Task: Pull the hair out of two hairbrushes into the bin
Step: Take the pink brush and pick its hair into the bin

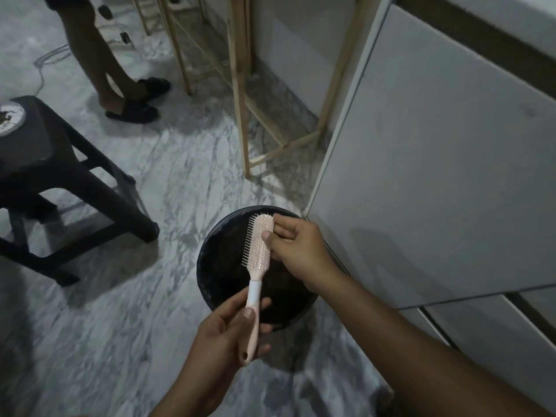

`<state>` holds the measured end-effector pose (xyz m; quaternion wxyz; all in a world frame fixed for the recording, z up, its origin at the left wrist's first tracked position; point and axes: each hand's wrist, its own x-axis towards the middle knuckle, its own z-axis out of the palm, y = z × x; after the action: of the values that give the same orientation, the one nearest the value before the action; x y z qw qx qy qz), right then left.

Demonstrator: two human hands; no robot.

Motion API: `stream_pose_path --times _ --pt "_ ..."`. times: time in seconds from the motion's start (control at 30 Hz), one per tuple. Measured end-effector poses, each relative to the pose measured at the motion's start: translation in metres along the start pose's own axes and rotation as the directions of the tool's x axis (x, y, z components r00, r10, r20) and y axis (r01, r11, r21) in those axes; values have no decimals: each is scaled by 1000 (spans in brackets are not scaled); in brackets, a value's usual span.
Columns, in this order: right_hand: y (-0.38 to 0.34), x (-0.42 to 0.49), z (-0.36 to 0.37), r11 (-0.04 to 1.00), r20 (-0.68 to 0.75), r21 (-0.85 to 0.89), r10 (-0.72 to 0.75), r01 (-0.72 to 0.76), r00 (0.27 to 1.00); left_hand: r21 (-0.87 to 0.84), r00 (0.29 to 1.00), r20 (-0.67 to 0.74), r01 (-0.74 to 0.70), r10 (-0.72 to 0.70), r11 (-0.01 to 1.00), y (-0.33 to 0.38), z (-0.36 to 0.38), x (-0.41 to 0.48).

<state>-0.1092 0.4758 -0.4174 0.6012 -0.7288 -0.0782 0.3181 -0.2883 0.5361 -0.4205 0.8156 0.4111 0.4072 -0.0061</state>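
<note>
A pink hairbrush (pixel 258 251) with pale bristles is held over a round black bin (pixel 216 266) standing on the marble floor. My left hand (pixel 222 335) grips the brush by its pink and white handle, thumb on top. My right hand (pixel 298 248) is at the brush head, its thumb and fingertips pinching at the bristles near the top. I cannot make out hair in the bristles. Dark hair lies inside the bin beneath the brush. A second hairbrush is not in view.
A dark plastic stool (pixel 45 164) stands at the left with a white plate (pixel 9 118) on it. Another person's legs (pixel 99 64) in dark sandals are at the back. A wooden rack (pixel 240 94) and white cabinet fronts (pixel 436 161) lie right of the bin.
</note>
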Motion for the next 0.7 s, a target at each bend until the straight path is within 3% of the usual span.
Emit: stream_pose_path --times 0.17,0.4,0.7 --pt "-76 -29 -39 995 -74 94 -21 28 997 97 999 52 -13 8 995 58 50 -42" --pt "-216 -117 -128 979 -290 193 -8 67 957 299 966 256 -55 -25 953 166 159 -143" --pt "-305 -262 -290 945 -608 293 68 143 791 613 861 476 -181 -177 769 191 330 -223"
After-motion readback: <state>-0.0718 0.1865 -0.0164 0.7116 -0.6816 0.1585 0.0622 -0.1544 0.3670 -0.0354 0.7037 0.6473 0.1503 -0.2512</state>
